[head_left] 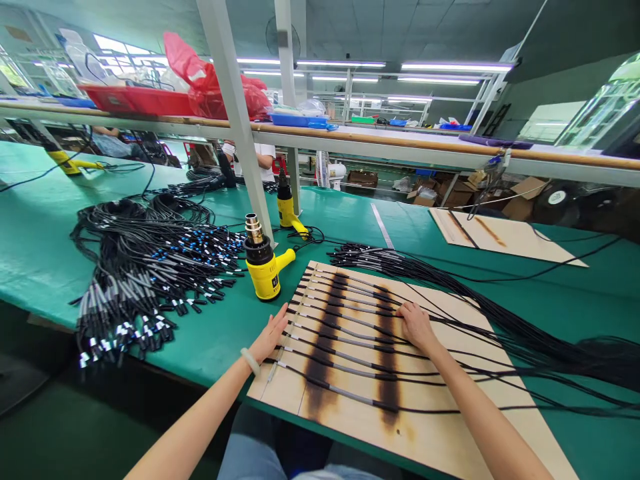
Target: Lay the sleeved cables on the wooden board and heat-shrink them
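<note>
Scorched wooden board [425, 427] lies on the green bench [50, 293], black cables [350, 347] laid side by side across it. Right hand [417, 327] presses flat and open on them; left hand [270, 335] is open too, at the board's left edge — near a yellow heat gun [263, 267].

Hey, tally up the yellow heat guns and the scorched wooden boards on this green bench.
Yellow heat guns: 3 (the near heat gun, the heat gun behind it, the far-left heat gun)
Scorched wooden boards: 2 (the near board, the far board)
Total: 5
</note>
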A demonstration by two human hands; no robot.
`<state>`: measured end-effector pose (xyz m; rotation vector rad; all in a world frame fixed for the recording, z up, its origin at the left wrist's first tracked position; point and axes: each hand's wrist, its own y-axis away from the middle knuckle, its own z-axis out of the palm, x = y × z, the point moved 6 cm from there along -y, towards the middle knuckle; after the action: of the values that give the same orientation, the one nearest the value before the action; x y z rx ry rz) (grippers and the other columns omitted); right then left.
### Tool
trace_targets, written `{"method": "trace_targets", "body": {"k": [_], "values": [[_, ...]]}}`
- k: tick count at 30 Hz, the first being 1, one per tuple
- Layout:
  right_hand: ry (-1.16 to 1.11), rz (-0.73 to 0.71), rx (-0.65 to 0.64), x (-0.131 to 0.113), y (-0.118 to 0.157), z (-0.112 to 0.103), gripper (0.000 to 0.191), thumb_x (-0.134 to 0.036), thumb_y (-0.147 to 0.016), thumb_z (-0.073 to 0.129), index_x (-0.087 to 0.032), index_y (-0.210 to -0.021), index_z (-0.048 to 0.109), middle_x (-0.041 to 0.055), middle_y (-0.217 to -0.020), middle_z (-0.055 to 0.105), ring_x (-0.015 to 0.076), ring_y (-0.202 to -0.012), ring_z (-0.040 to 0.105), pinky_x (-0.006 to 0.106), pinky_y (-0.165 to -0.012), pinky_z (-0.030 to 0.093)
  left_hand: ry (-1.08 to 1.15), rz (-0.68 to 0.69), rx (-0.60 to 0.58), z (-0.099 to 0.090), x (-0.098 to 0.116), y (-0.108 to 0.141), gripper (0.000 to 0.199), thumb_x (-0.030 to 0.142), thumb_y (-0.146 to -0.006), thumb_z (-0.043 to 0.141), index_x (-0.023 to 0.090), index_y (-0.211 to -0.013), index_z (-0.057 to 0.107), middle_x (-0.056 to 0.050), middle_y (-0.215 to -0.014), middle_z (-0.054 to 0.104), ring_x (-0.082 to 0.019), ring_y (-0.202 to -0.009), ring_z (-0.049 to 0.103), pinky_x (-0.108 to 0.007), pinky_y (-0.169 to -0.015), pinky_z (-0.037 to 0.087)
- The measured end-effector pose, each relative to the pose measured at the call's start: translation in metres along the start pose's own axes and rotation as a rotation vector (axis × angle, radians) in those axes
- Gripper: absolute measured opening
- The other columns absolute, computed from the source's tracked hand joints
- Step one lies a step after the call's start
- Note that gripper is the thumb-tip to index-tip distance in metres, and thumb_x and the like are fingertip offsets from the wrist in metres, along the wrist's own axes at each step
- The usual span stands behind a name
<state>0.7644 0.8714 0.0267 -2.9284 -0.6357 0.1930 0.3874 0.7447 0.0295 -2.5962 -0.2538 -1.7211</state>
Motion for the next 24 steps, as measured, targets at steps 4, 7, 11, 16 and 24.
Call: {"method": "trace_targets", "body": {"k": [4,7,11,16,24], "values": [[-0.007,-0.011,0.013,0.000,0.002,0.001,0.030,-0.002,-0.077,0.042,-0.020,-0.091,0.062,0.0078,-0.100,0.060,0.0223,-0.098,0.047,0.030,-0.070,0.032,0.019,0.010,0.013,-0.001,-0.002,-0.001,0.067,0.069,-0.076,0.043,0.029,-0.129,0.055,0.000,-0.147,0.041,-0.027,-0.142,0.025,-0.050,-0.120,0.004],[-0.021,-0.016,0.016,0.001,0.002,0.002,0.031,-0.001,-0.077,0.041,-0.020,-0.090,0.062,0.0076,-0.099,0.060,0.0224,-0.097,0.047,0.031,-0.070,0.031,0.025,0.023,0.023,-0.002,-0.004,-0.002,0.067,0.070,-0.076,0.044,0.028,-0.128,0.056,-0.001,-0.145,0.044,-0.027,-0.141,0.026,-0.050,-0.120,0.004],[-0.028,-0.013,0.010,0.002,0.003,0.004,0.031,-0.002,-0.077,0.040,-0.020,-0.089,0.062,0.0076,-0.099,0.060,0.0227,-0.097,0.048,0.031,-0.071,0.032,0.106,0.006,0.050,-0.003,-0.011,-0.004,0.075,0.073,-0.076,0.045,0.024,-0.132,0.052,-0.006,-0.148,0.040,-0.027,-0.141,0.027,-0.049,-0.119,0.009],[-0.054,-0.024,0.046,0.007,0.007,0.004,0.033,-0.001,-0.075,0.040,-0.019,-0.093,0.061,0.0076,-0.101,0.060,0.0229,-0.100,0.050,0.031,-0.073,0.034,0.288,-0.027,0.167,-0.019,-0.016,-0.010,0.085,0.069,-0.070,0.059,0.013,-0.133,0.048,-0.016,-0.147,0.039,-0.030,-0.133,0.042,-0.044,-0.115,0.030],[-0.167,-0.034,0.187,0.026,0.018,0.008,0.031,-0.006,-0.075,0.037,-0.018,-0.093,0.060,0.0089,-0.095,0.062,0.0234,-0.096,0.055,0.032,-0.072,0.042,-0.079,-0.059,0.748,-0.098,0.015,-0.036,0.065,0.029,-0.062,0.079,0.012,-0.118,0.050,-0.018,-0.125,0.056,-0.031,-0.116,0.056,-0.047,-0.100,0.045]]}}
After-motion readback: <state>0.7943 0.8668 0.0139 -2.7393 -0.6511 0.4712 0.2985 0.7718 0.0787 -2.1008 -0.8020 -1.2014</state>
